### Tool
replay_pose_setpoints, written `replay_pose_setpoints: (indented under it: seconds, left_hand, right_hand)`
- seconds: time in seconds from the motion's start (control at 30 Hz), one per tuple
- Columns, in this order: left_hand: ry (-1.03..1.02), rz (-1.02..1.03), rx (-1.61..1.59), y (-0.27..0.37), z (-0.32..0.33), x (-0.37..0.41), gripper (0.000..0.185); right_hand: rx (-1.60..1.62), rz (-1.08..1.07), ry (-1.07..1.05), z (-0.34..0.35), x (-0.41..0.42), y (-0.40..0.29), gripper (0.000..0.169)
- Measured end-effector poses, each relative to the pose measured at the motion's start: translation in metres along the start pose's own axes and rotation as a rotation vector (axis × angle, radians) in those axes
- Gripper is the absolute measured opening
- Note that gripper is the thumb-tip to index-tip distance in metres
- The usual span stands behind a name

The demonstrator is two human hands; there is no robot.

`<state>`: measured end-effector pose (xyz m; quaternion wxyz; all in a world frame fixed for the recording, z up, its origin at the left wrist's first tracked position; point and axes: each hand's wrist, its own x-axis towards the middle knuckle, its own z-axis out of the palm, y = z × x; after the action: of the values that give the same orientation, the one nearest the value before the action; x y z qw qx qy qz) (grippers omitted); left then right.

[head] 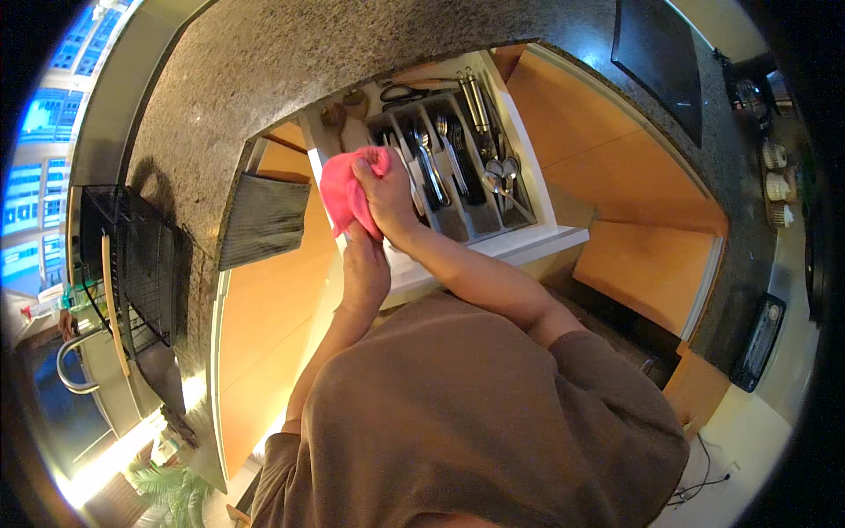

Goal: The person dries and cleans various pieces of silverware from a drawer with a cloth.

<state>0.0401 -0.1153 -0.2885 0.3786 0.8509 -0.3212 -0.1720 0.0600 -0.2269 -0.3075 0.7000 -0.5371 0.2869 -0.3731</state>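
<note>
Both hands are together over the left side of an open white drawer [544,204]. My right hand [391,201] grips a bunched pink cloth [343,188], thumb on top. Just below it, my left hand [366,267] has its fingers closed at the cloth's lower edge; whether something is wrapped inside is hidden. Beneath and to the right lies a grey cutlery tray [452,224] with forks [429,162], dark-handled cutlery [465,162] and spoons [508,168] in its compartments. Two metal-handled utensils [472,99] lie along the drawer's right side.
Black-handled scissors [403,94] lie at the drawer's back. A dark striped towel [264,221] hangs over the counter edge at left. The granite counter [264,59] surrounds the drawer. A black dish rack [142,257] stands by the sink faucet [69,363].
</note>
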Motion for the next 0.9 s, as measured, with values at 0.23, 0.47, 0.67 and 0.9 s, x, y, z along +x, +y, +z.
replay_pose_setpoints:
  seconds: [0.23,0.47,0.67,0.9]
  left_hand:
    - [-0.065,-0.254,-0.334,-0.013,-0.009,-0.05,0.008]
    - [0.32,-0.037,-0.956,0.02,-0.008,0.059,0.008]
    - [0.202,-0.258,-1.045,-0.001,0.012,0.054,0.007]
    - [0.011,-0.463,-1.137,0.003,0.054,0.067,0.008]
  right_hand:
    - [-0.208,-0.367,0.207,-0.061,0.119,-0.045,0.027]
    - [0.137,0.124,-0.424,-0.019,-0.025,-0.023,0.034]
    - [-0.58,0.243,-1.008,-0.116,-0.007,-0.058,0.026]
    - [-0.289,0.338,-0.687,-0.134,0.002,-0.024,0.024]
